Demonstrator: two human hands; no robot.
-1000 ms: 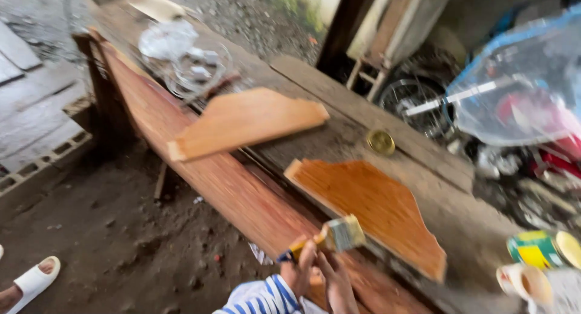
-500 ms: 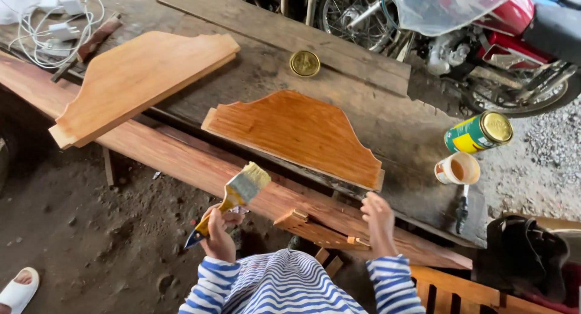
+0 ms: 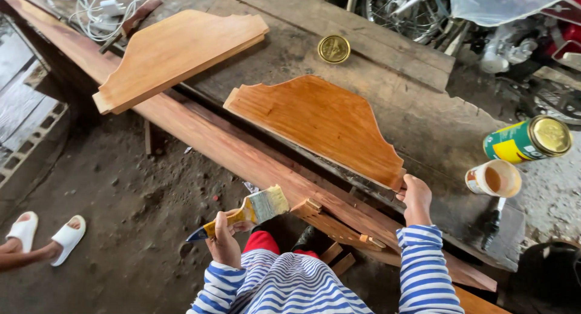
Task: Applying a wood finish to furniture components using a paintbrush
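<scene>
My left hand (image 3: 225,234) grips a flat paintbrush (image 3: 247,211) with a yellow and blue handle, its pale bristles pointing right, held off the bench over the dirt floor. My right hand (image 3: 415,196) grasps the near right corner of a varnished, glossy orange-brown shaped wooden panel (image 3: 318,123) lying on the rough workbench (image 3: 423,126). A second, paler panel of the same shape (image 3: 172,51) rests further left on the bench. Both sleeves are blue and white striped.
A small cup of brown varnish (image 3: 493,178) and a green-yellow can (image 3: 526,140) on its side sit at the bench's right end. A gold lid (image 3: 333,48) lies beyond the panel. White cables (image 3: 100,8) far left. Motorcycle (image 3: 496,23) behind. Someone's feet in white sandals (image 3: 45,235) at left.
My right hand moved from the bench edge up onto the varnished panel's right corner. The brush hand stayed low in front of the bench. The camera shifted slightly left and down.
</scene>
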